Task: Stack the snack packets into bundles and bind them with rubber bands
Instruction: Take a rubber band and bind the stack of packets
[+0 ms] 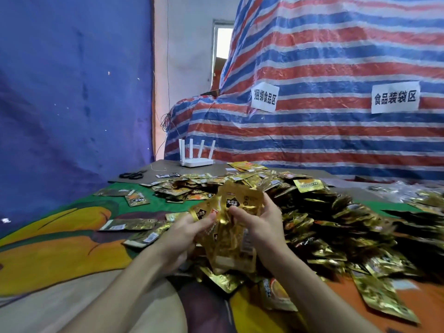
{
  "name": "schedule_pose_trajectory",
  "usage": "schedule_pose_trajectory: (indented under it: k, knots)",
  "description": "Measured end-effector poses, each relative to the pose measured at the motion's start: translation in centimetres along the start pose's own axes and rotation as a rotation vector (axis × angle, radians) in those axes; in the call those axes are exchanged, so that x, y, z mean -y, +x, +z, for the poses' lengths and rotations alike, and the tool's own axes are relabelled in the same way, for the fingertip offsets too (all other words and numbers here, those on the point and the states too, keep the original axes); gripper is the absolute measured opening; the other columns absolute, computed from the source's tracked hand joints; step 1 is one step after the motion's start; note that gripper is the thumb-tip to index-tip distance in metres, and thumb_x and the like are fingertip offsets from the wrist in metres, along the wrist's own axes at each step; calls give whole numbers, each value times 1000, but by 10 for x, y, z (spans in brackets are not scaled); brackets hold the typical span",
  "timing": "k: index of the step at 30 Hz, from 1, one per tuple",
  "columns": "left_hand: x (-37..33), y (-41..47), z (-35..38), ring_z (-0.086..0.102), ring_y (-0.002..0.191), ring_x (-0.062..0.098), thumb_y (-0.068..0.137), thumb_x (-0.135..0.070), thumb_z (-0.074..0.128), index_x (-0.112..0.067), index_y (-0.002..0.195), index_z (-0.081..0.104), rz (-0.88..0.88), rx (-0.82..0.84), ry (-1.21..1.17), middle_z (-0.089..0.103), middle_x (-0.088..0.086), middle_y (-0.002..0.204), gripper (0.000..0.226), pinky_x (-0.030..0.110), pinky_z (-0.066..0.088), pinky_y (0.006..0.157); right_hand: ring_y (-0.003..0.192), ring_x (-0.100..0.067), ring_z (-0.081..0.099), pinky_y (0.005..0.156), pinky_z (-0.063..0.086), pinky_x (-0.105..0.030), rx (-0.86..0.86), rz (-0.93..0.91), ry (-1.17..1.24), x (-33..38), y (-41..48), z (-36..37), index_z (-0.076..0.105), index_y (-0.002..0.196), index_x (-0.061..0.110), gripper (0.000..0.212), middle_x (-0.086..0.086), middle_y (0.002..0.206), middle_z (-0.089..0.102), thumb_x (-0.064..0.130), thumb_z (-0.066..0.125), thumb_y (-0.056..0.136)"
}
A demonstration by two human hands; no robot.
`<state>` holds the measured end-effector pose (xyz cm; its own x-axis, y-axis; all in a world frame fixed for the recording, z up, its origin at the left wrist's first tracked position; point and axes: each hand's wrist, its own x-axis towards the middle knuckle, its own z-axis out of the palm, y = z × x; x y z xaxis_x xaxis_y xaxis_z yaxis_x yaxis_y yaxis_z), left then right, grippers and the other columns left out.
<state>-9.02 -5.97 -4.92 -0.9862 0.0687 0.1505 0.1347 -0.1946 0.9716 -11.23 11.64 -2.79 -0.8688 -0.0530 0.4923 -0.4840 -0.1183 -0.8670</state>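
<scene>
Both my hands hold a stack of gold snack packets (pixel 230 227) upright in front of me. My left hand (pixel 185 234) grips the stack's left side, thumb across the front. My right hand (pixel 259 222) grips its right side, fingers curled round the back. A big loose heap of gold packets (pixel 336 219) spreads to the right and behind. Several single packets (pixel 134 223) lie on the left. No rubber band shows on the stack.
The packets lie on a colourful printed cloth (pixel 72 248). Black scissors (pixel 131 175) and a white router (pixel 197 162) sit on the grey board at the back. A striped tarpaulin (pixel 324 68) with two paper signs rises behind; a blue sheet (pixel 72 92) hangs at left.
</scene>
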Motion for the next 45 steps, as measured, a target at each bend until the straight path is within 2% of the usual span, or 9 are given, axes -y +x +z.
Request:
schedule_pose_trajectory:
  k: [4, 12, 18, 25, 29, 32, 35, 40, 45]
  knots:
    - [0, -4, 0, 74, 89, 37, 61, -3, 88, 2, 105, 68, 96, -71, 80, 76, 21, 100, 49, 41, 63, 70, 96, -16, 74, 88, 60, -40, 22, -65, -21, 3, -4, -3, 68, 108, 16, 34, 0, 101, 77, 2, 82, 80]
    - [-5, -5, 4, 74, 92, 27, 76, -12, 79, -15, 93, 80, 142, -5, -58, 76, 15, 105, 17, 35, 62, 73, 91, -34, 75, 80, 61, -52, 64, 71, 165, -1, -2, -7, 69, 103, 8, 23, -12, 96, 78, 3, 78, 82]
    - [-5, -8, 15, 76, 86, 23, 76, 9, 72, -5, 119, 57, 180, -51, -26, 77, 12, 97, 47, 31, 60, 63, 85, -36, 75, 82, 59, -60, 58, 134, 202, -12, -2, -2, 72, 83, 14, 13, -14, 87, 77, 9, 82, 78]
    - [-2, -6, 12, 75, 91, 24, 81, -20, 57, -8, 91, 82, 78, 52, -243, 77, 14, 100, 29, 36, 61, 72, 96, -40, 73, 92, 52, -67, 40, 134, 281, -14, -5, 3, 67, 109, 0, 45, -20, 101, 76, 19, 82, 71]
    - [4, -3, 12, 73, 74, 20, 96, -24, 45, -14, 72, 81, -3, 6, -198, 74, 9, 80, 44, 35, 59, 65, 96, -42, 72, 90, 54, -65, 61, 119, 243, -19, -7, 7, 74, 94, 13, 14, -19, 99, 75, 14, 78, 80]
    - [6, -7, 17, 72, 86, 24, 92, -37, 42, -13, 91, 81, -3, 85, -110, 74, 13, 93, 46, 37, 58, 72, 94, -34, 73, 81, 60, -49, 73, 49, 193, -19, -11, 11, 67, 102, 9, 29, -11, 96, 76, 19, 77, 76]
    - [6, -13, 28, 70, 73, 17, 66, -38, 63, -3, 98, 66, 33, 81, 67, 72, 6, 79, 48, 30, 56, 62, 86, -21, 73, 69, 58, -30, 109, -8, 205, -18, -16, 15, 58, 111, 13, 39, 0, 90, 75, 19, 70, 75]
    - [3, -13, 37, 69, 58, 10, 62, -10, 68, -8, 97, 61, 225, -33, 173, 72, -4, 63, 36, 24, 54, 51, 91, -16, 70, 74, 58, -29, 49, -104, 303, -15, -18, 21, 46, 133, 26, 62, 3, 100, 71, 13, 63, 75]
    - [3, -14, 30, 74, 68, 14, 58, -8, 78, -5, 104, 67, 286, -55, 222, 77, 2, 78, 47, 24, 56, 55, 88, -26, 69, 76, 59, -42, 24, -89, 265, -13, -18, 21, 59, 109, 13, 35, -1, 88, 71, 19, 59, 74]
